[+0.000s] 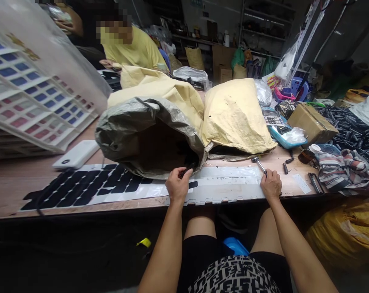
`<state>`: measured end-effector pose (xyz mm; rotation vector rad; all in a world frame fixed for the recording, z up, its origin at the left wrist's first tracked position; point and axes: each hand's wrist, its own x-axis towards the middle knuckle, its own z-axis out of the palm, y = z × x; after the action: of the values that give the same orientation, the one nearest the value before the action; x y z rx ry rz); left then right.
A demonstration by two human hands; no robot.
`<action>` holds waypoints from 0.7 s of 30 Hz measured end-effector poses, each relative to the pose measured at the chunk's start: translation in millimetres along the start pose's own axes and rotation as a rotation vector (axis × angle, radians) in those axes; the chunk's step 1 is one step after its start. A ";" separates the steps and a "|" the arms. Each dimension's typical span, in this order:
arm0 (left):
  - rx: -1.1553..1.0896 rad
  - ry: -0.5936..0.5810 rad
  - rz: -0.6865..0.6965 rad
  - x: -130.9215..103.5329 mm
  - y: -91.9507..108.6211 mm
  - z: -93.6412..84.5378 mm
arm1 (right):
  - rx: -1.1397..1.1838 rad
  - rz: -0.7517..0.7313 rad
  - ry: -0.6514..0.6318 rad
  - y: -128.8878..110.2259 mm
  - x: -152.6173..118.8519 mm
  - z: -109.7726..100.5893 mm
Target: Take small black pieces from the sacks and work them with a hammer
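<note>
At the lower lip of an open woven sack [120, 126], my left hand [177, 185] pinches a small dark piece. My right hand [270, 184] is closed around the handle of a small metal-headed tool [259, 163], near the table's front edge. Between my hands lies a pale sheet [224, 193] with a notched front edge. To the left, black flat pieces [80, 185] are laid in rows on white backing. The inside of the sack is dark, its contents mostly hidden.
A second yellow sack [236, 114] stands behind the sheet. On the right are a cardboard box [312, 122], a blue tray [284, 138], and bunched cloth [343, 169]. A white crate [34, 97] leans at left. A person in yellow [141, 47] sits across.
</note>
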<state>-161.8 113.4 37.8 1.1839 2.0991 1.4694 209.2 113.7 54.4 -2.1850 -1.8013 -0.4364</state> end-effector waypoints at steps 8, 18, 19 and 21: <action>-0.203 -0.280 0.118 -55.4 30.0 26.7 | -0.004 0.010 -0.024 -2.0 -1.2 -3.3; 0.021 -0.568 0.359 -84.7 57.1 91.3 | -0.010 0.025 -0.051 -2.7 -4.1 -1.3; 0.066 -0.573 0.369 -84.2 59.2 95.4 | -0.009 0.027 -0.053 -2.8 -4.3 -1.5; 0.132 -0.587 0.393 -82.8 62.4 101.0 | -0.008 0.029 -0.056 -3.1 -4.7 -2.1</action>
<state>-17.2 120.5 34.6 1.8858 1.6340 0.9486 205.2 109.3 54.6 -2.2473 -1.7966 -0.3802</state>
